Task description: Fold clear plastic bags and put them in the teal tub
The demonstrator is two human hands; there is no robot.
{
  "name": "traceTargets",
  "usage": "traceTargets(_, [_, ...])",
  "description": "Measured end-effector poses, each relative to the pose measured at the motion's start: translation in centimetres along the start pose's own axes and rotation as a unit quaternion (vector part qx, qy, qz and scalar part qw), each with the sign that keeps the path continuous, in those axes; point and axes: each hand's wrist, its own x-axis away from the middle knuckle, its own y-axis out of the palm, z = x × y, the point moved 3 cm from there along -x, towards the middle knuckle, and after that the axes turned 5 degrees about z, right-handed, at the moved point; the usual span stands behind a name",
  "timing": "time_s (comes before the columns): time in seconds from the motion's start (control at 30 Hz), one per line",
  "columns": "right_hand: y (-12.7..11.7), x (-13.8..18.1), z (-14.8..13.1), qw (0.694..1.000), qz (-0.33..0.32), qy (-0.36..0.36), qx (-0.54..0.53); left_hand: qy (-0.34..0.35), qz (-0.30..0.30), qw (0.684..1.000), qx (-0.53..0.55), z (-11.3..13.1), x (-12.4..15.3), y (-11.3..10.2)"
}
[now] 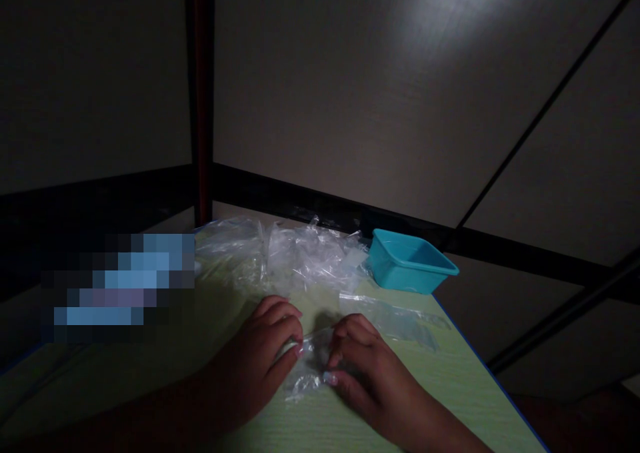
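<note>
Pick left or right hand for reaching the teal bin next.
Right, likely: the right hand is nearer the teal bin, which stands ahead and to its right. The left hand is farther off.

Left hand [263,353]: pinched the left edge of a clear plastic bag [311,376].
Right hand [367,366]: held the bag's right side, loosely curled.
Green table [465,386]: lay blue-edged beneath both hands.
Crumpled plastic heap [310,260]: sat beyond the hands.
Flat plastic sleeves [390,316]: lay beyond the right hand.
Turquoise basin [407,276]: stood upright at the table's right edge, just beside the heap.
Pixelated patch [135,280]: hid something bluish at the left.
Wall panels [350,120]: rose dimly behind.
</note>
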Motion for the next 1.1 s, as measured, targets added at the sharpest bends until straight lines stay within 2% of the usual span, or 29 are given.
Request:
traceTargets(0.17, [-1.0, 0.1, 0.7, 0.998, 0.038, 0.027, 0.039, -0.030, 0.028, 0.999, -0.030, -0.8, -0.1, -0.2])
traceTargets(0.27, [-0.7, 0.3, 1.1, 0.994, -0.017, 0.034, 0.098, -0.018, 0.016, 0.999, -0.026, -0.8, 0.2, 0.1])
traceTargets(0.4, [0.5, 0.9, 1.2, 0.985, -0.101, 0.039, 0.136, 0.016, -0.032, 0.999, -0.014, -0.2, 0.9, 0.4])
traceTargets(0.63, [1.5, 1.2, 1.8, 0.977, -0.121, 0.042, 0.172, 0.089, -0.190, 0.977, -0.031, 1.8, 0.8, -0.4])
traceTargets(0.93, [1.9, 1.1, 1.7, 0.977, -0.119, 0.046, 0.169, 0.132, -0.251, 0.958, -0.049, 2.2, 1.0, 0.0])
traceTargets(1.1, [1.4, 1.0, 2.0, 0.986, -0.088, 0.050, 0.134, 0.153, -0.246, 0.956, -0.043, 2.8, 0.7, -0.6])
